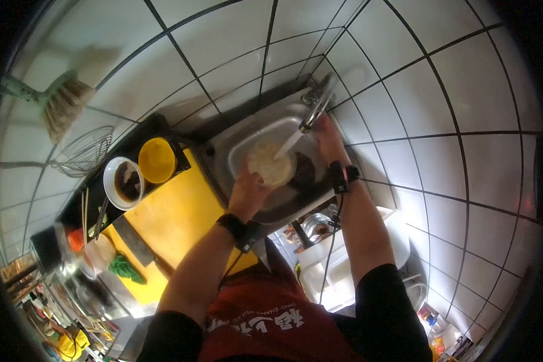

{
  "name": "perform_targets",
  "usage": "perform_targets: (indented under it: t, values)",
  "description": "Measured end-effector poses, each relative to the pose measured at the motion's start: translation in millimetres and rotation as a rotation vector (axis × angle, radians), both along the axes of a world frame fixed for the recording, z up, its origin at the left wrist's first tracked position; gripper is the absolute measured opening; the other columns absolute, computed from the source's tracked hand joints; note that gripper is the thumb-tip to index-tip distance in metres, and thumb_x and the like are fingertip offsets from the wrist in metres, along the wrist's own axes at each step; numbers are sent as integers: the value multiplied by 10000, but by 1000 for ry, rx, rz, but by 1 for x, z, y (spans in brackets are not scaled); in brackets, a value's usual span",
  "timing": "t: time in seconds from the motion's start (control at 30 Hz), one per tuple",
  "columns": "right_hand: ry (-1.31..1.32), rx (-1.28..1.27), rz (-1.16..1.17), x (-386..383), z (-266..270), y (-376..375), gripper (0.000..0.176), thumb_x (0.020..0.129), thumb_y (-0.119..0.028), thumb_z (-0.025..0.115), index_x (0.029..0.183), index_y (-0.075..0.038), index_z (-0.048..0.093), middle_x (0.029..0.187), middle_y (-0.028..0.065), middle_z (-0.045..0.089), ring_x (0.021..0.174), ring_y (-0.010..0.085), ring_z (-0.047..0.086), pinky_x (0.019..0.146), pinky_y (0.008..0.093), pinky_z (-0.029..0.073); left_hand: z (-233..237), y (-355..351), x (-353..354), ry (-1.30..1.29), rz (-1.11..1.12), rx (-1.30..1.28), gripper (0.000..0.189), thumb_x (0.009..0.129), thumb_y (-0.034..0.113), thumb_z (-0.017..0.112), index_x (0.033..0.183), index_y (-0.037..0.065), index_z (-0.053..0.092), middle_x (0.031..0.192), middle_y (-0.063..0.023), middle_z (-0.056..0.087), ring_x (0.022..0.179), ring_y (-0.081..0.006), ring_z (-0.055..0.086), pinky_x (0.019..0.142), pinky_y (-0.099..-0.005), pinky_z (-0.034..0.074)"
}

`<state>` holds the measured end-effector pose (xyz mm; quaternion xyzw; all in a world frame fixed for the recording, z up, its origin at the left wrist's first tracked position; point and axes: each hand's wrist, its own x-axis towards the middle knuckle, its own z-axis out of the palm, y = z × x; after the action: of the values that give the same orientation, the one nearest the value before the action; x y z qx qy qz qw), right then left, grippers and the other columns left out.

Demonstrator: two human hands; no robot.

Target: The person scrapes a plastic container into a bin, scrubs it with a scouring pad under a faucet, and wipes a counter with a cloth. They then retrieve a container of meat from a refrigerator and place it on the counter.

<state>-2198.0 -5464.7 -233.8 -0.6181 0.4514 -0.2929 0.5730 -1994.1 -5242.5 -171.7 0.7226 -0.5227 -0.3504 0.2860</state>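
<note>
My left hand (250, 192) grips the near-left rim of a round bowl (273, 166) of cloudy, whitish contents in the steel sink (224, 158). A stream of water falls from the faucet (315, 111) into this bowl. Up beside the faucet, on the right of the sink, is my right hand (330, 142); its fingertips are partly hidden, and whether they touch the faucet does not show. Something dark (305, 169) lies in the sink just right of the bowl. Both wrists wear black bands.
Left of the sink lies a yellow cutting board (175, 211) with a knife (133, 241) and green cloth (125, 268). Behind it stand a yellow bowl (157, 160) and a white bowl of dark liquid (123, 183). A brush (66, 102) and wire strainer (84, 152) hang on the tiled wall.
</note>
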Motion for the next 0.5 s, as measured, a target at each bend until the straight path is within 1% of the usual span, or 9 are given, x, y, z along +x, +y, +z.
perform_targets:
  t: [0.03,0.07,0.13,0.2,0.3,0.37,0.4,0.47,0.5]
  values:
    - [-70,130,-82,0,0,0,683,843,148,487,1499,-23,406,1512,118,473,1421,255,421,1188,356,312,-1,2,0,-40,8,5,274,790,154,828,839,-54,657,1595,-247,294,1264,-439,561,1035,-424,517]
    - [-142,260,-164,1,1,1,688,850,134,522,1507,-31,402,1506,94,479,1423,236,417,1182,349,313,-3,2,0,-40,6,5,274,790,154,828,839,-54,657,1595,-247,294,1264,-439,561,1035,-424,517]
    - [-185,293,-169,1,4,6,696,856,119,534,1519,-40,392,1513,88,473,1425,232,415,1179,352,317,-5,3,2,82,28,94,277,775,153,860,823,-47,674,1589,-218,303,1409,-407,420,1078,-435,490]
    - [-231,326,-172,1,5,6,705,863,105,546,1531,-49,382,1520,82,468,1427,228,412,1176,355,321,-9,5,3,56,24,62,272,775,145,858,806,-45,666,1587,-215,306,1408,-408,421,1075,-435,491]
    - [-310,381,-76,-4,-15,0,696,891,43,564,1550,-60,361,1540,80,444,1439,237,400,1160,355,338,-10,4,5,17,14,4,260,771,129,855,789,-41,659,1587,-211,309,1406,-413,423,1072,-438,492]
    - [-276,379,-93,-4,-15,2,657,913,-39,597,1533,-61,383,1532,73,452,1418,237,422,1132,345,365,2,-2,3,7,3,-19,251,769,121,854,790,-39,661,1589,-209,308,1404,-418,425,1071,-441,491]
    - [-280,377,-94,-3,-15,2,657,913,-39,597,1533,-61,383,1532,73,452,1418,237,422,1132,345,365,9,-5,2,23,1,-53,249,762,121,858,796,-31,662,1586,-214,312,1403,-422,425,1069,-449,493]
    - [-402,372,-130,0,-17,-2,633,918,-81,614,1512,-37,400,1502,98,485,1390,236,452,1123,362,376,36,-14,-1,34,-3,-94,249,756,120,861,802,-24,663,1582,-219,317,1401,-426,425,1067,-456,494]
    - [-407,367,-129,0,-17,-5,633,918,-81,614,1512,-37,400,1502,98,485,1390,236,452,1123,362,376,49,-18,-2,40,4,-159,251,747,120,866,806,-18,665,1574,-220,333,1399,-428,427,1071,-460,491]
